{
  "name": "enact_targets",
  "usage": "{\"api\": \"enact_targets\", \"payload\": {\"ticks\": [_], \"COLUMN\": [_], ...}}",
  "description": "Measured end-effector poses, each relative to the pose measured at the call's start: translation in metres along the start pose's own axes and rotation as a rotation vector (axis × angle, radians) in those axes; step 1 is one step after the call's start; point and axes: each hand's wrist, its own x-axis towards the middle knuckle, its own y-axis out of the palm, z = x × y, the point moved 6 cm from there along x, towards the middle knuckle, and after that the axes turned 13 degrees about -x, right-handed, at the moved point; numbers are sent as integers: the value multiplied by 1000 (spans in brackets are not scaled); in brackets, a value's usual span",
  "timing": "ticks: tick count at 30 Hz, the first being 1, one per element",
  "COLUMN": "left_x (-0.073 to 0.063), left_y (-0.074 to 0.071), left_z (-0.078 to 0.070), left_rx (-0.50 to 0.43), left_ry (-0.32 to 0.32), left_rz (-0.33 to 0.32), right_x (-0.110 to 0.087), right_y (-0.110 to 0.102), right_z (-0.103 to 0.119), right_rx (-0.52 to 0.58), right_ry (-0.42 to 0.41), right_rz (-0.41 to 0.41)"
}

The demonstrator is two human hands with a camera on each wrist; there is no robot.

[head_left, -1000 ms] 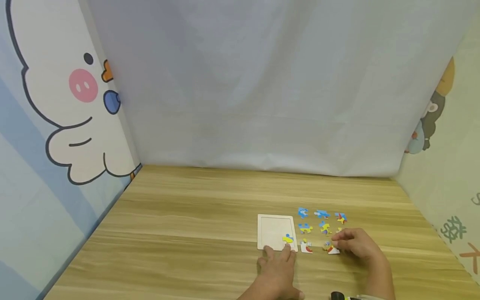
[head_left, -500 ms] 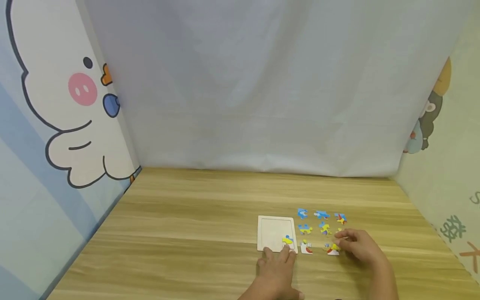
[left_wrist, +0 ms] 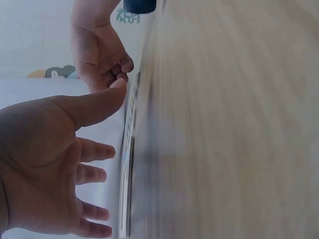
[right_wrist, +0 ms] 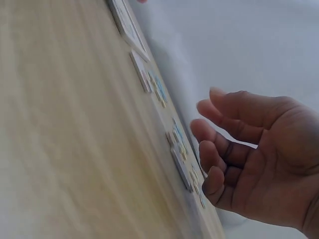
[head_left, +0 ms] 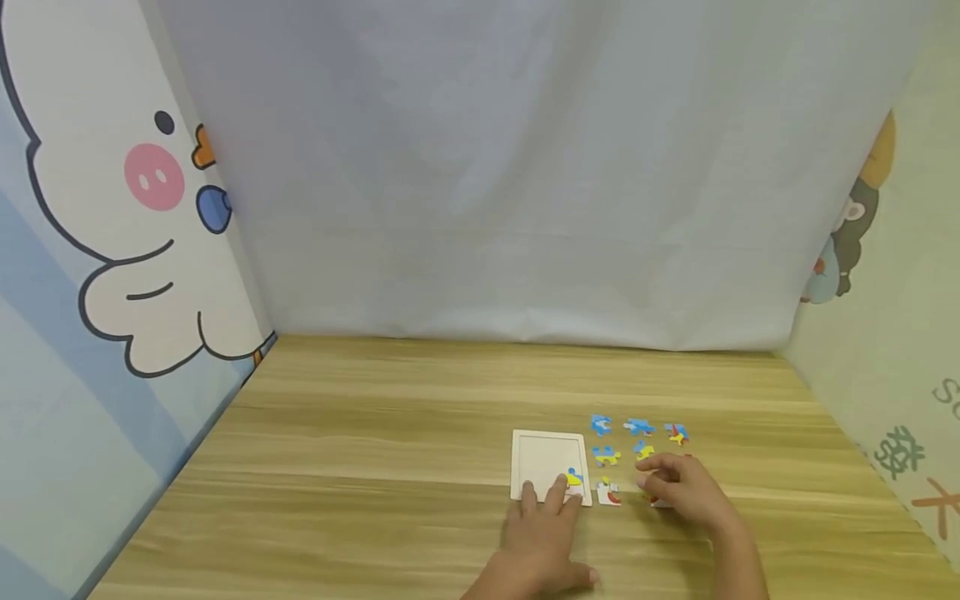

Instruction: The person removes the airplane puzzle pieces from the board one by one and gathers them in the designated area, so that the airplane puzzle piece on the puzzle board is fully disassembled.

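Note:
A square wooden puzzle board [head_left: 540,458] with a raised rim lies on the table. One blue, yellow and white jigsaw piece [head_left: 573,478] sits in its lower right corner. My left hand [head_left: 542,533] rests its extended fingertips on the board's near edge, beside that piece. Over the loose pieces, my right hand [head_left: 686,492] hovers palm down, thumb and index tips close together. In the right wrist view, the right hand [right_wrist: 254,154] has loosely bent fingers and no piece shows between them. It hides parts of the lower right pieces, including a white-red piece [head_left: 660,502].
Loose pieces lie in rows right of the board: a blue one [head_left: 602,425], a blue-white one [head_left: 639,427], a blue-red one [head_left: 677,433], a blue-yellow one [head_left: 606,456] and a white-red one [head_left: 608,493]. A grey-white curtain [head_left: 487,208] hangs behind the table [head_left: 360,450].
My right hand has moved left from the lower right pieces and now covers more of the middle ones. The left fingers have shifted slightly on the board. The head view has turned a little.

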Motion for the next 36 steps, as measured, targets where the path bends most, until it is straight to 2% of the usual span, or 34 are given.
{"api": "enact_targets", "payload": {"ticks": [6, 14, 17, 21, 27, 31, 36], "left_x": [4, 13, 15, 20, 32, 38, 41], "left_y": [-19, -35, -37, -38, -38, -38, -36], "left_z": [11, 26, 32, 40, 51, 55, 57], "left_rx": [-67, -56, -42, -34, -59, -82, -51], "left_ry": [106, 139, 156, 164, 130, 108, 94], "left_rz": [-92, -208, -211, -172, -133, -135, -128], "right_x": [6, 20, 24, 28, 34, 40, 45], "right_y": [6, 16, 21, 27, 39, 46, 53], "right_z": [10, 21, 23, 26, 28, 31, 34], "right_rx": [41, 17, 23, -12, -50, -52, -55], "right_ry": [23, -74, -103, -127, -112, -122, -105], "right_rz": [-54, -76, -51, -14, 73, 102, 125]}}
